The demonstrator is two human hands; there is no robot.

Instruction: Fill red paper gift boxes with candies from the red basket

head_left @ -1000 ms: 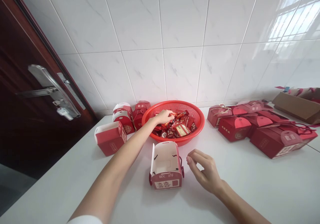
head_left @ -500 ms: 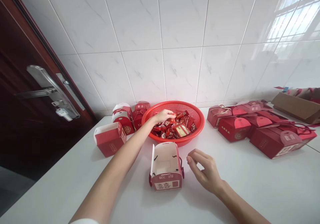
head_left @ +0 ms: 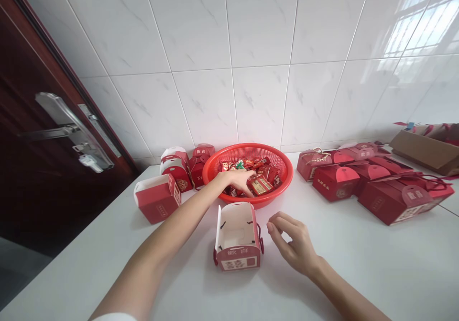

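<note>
My left hand (head_left: pixel 242 180) reaches into a red plastic basket (head_left: pixel 283 182) of wrapped candies (head_left: pixel 267 171). Its fingers and thumb are apart over the pile, beside a gold-and-red packet (head_left: pixel 260 185); the fingertips are partly hidden among the wrappers. In front of the basket stands an open red-and-white gift box (head_left: pixel 239 258) with dark red cord handles, its white inside showing no candy. To the right of this box, my right hand (head_left: pixel 292 239) rests near the table surface, fingers curled and thumb drawn to them, with nothing visible in it.
An open red box (head_left: pixel 158 204) lies at the left, with more upright boxes (head_left: pixel 175 168) behind it. Several closed red gift boxes (head_left: pixel 337 182) are grouped at the right. Beyond them is a brown cardboard carton (head_left: pixel 425 151). A tiled wall (head_left: pixel 261 101) backs the white table (head_left: pixel 201 282).
My left hand, which held up a small orange-red candy, has lowered toward the near side of the pile and its fingers have spread. A green wrapper now shows. The right hand stays put.
</note>
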